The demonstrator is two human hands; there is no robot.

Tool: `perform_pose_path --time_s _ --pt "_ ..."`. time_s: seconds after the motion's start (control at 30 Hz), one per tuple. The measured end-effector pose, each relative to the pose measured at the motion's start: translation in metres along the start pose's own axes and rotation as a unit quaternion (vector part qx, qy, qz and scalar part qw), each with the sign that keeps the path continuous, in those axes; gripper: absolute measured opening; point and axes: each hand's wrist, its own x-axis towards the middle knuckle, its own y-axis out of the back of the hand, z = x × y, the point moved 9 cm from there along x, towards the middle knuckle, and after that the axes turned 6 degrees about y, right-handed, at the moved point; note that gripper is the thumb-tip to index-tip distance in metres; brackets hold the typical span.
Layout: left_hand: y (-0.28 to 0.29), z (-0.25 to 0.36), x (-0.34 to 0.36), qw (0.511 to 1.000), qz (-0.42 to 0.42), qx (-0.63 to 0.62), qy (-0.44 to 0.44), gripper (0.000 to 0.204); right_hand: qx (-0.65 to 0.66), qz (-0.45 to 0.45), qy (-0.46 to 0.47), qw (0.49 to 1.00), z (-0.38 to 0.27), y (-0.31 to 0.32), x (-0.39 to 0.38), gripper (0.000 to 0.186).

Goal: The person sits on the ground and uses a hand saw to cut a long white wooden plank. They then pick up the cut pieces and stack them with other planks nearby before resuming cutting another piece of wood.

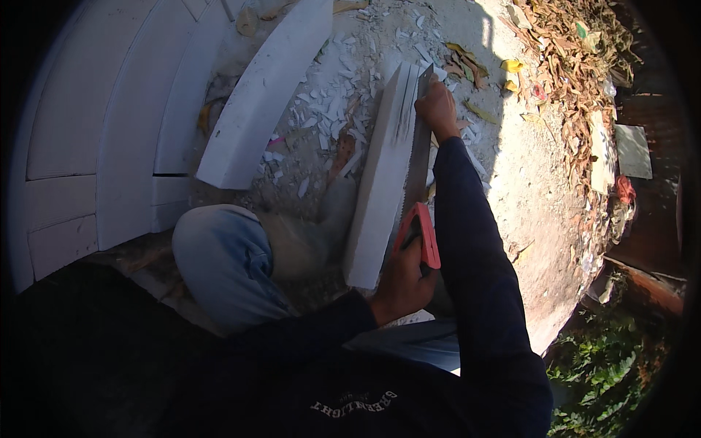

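A long white slab (380,175) lies on the dusty ground in front of me, one end near my knee. A hand saw with a red handle (426,232) and a toothed steel blade (418,157) runs along the slab's right edge. My left hand (403,281) is closed around the red handle at the near end. My right hand (437,109), arm stretched out, grips the far tip of the blade where it meets the slab's far end. My knee in pale jeans (223,263) and a dusty shoe (321,226) sit just left of the slab.
Several curved white slabs (259,102) lie at the left and upper left. White chips (336,102) litter the ground beyond the slab. Dry leaves and scraps (577,66) pile up at the upper right. The ground drops off at the right edge to green plants (606,365).
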Motion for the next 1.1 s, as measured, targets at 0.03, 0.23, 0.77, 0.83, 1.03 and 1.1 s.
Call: perform_pose_path --time_s 0.03,0.23,0.77,0.83,1.03,1.1 --pt "0.000 -0.003 0.002 1.000 0.004 -0.002 0.005 0.030 0.000 -0.003 -0.001 1.000 0.000 -0.003 0.000 0.035" --pt "-0.005 -0.005 0.010 1.000 0.010 0.015 -0.010 0.030 -0.012 -0.001 0.002 1.000 0.002 -0.002 0.009 0.036" --pt "-0.007 -0.007 0.011 1.000 -0.012 0.003 0.026 0.039 -0.018 -0.009 -0.006 1.000 0.003 -0.005 0.011 0.044" --pt "-0.006 0.000 0.013 1.000 0.008 0.016 -0.013 0.039 -0.024 -0.013 -0.011 1.000 0.008 -0.008 0.012 0.044" --pt "-0.008 -0.002 0.027 1.000 -0.007 0.029 0.003 0.038 0.000 -0.035 0.000 0.999 0.003 -0.009 0.019 0.042" --pt "-0.012 -0.006 0.029 0.999 -0.022 -0.014 0.024 0.036 0.004 -0.026 0.009 1.000 0.004 -0.008 0.020 0.040"
